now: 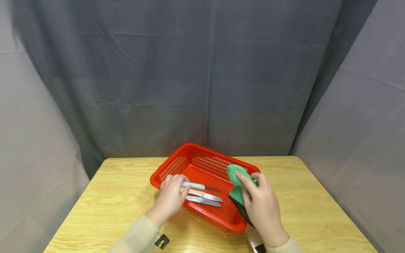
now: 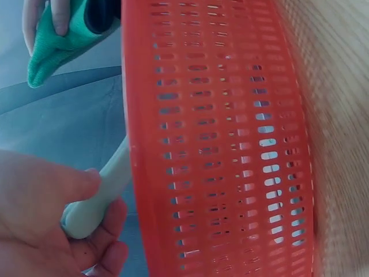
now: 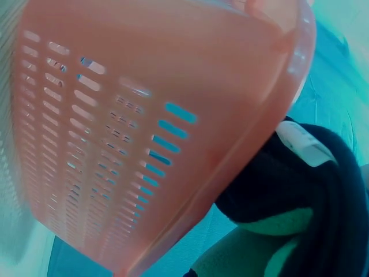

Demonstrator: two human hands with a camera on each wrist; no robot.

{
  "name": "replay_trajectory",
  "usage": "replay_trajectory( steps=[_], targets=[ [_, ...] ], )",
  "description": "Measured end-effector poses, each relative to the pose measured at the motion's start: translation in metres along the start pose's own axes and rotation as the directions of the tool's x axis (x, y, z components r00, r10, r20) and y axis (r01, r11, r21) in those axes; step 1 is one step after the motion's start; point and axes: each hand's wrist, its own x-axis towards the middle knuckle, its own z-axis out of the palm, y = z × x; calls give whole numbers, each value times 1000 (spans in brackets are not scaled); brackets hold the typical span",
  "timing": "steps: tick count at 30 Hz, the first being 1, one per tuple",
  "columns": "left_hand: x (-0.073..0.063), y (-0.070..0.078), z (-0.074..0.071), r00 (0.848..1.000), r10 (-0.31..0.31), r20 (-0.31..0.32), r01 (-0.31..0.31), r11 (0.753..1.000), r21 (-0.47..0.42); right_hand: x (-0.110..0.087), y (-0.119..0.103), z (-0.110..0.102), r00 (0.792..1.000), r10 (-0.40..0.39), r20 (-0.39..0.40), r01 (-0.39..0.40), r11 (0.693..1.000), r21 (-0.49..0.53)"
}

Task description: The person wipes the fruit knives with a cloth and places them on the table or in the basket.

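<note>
A red plastic basket (image 1: 186, 147) stands on the table between the hands. My left hand (image 1: 169, 198), at its left side, pinches the pale blue-green handle of a knife (image 1: 194, 185) between thumb and fingers; its dark blade points right over the basket. In the left wrist view that handle (image 2: 110, 179) passes behind the basket rim. Below it in the head view lie a peach-handled knife (image 1: 197, 193) and a light-blue-handled knife (image 1: 194, 199). My right hand (image 1: 262, 202) holds a green and black cloth (image 1: 236, 177) over the basket's right end; part hangs by the rim.
The wooden table (image 1: 110, 196) reaches back to a grey curtain (image 1: 158, 88), with pale cloth walls on both sides. A small black object (image 1: 162, 241) shows by the left wrist, and a black and white one (image 1: 257, 246) by the right wrist.
</note>
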Motion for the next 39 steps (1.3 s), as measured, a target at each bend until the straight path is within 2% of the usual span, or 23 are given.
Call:
replay_trajectory(
  steps=[13,21,29,39],
  targets=[
    [12,-8,12,997,-38,70,35,999,33,-1,-1,1,1000,-10,10,9,1000,21],
    [16,-10,15,992,-44,118,36,997,68,0,-2,2,1000,-26,5,26,999,20],
    [21,-14,19,985,-44,165,31,996,81,0,-3,3,1000,-26,4,25,999,24],
    [24,-15,18,969,-96,227,67,989,132,-2,-5,4,1000,-13,21,12,1000,24]
  ],
)
